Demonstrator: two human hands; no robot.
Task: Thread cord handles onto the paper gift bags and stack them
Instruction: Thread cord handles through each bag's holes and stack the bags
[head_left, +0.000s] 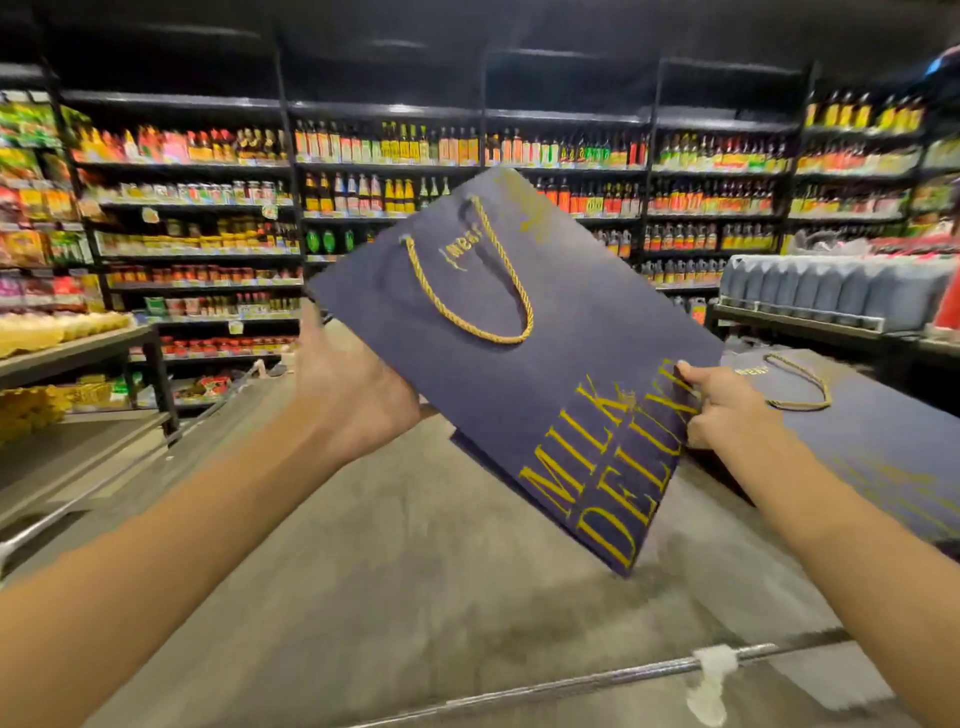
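A flat navy paper gift bag (519, 374) with gold "MILK DELUXE" lettering hangs tilted in the air above a grey surface. A gold twisted cord handle (470, 283) loops through its top holes and lies against its face. My left hand (348, 384) grips the bag's left edge from behind. My right hand (719, 402) pinches its right edge with the thumb on the lettering. To the right lies a stack of navy gift bags (872, 441), the top one with its own gold cord handle (797, 382).
The grey work surface (415, 571) has a metal rail (571, 680) along its near edge. Low display tables stand at the left (72, 353) and right (805, 322). Shelves of bottles (467, 197) fill the background.
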